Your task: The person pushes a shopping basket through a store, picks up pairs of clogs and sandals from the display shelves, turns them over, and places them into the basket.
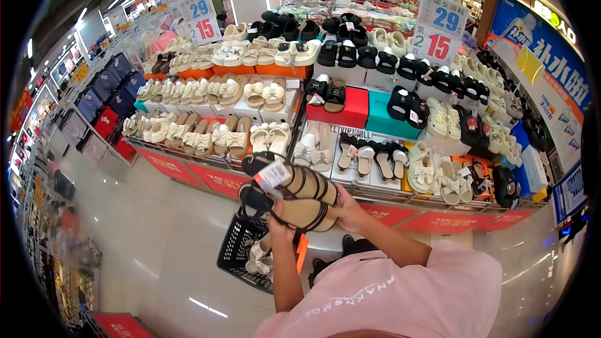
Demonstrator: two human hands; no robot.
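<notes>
A pair of black strappy sandals (303, 211) with tan insoles is held in front of my chest, a white and red tag (272, 175) attached near the toe end. My left hand (280, 224) grips the pair from the left, fingers partly hidden behind the soles. At the other end, my right hand (350, 211) is closed around the sandals' edge. Below my left hand is a black plastic basket (228, 256) with light-coloured sandals (260, 255) inside. An orange strip (302, 253) shows at the basket's right side; what supports the basket is hidden.
A tiered display (206, 109) full of white, beige and black sandals stretches across in front of me, with red panels (432, 220) along its front edge. Price signs (440, 25) stand above it. Clothes racks (94, 112) line the left. Tiled floor (169, 244) lies between.
</notes>
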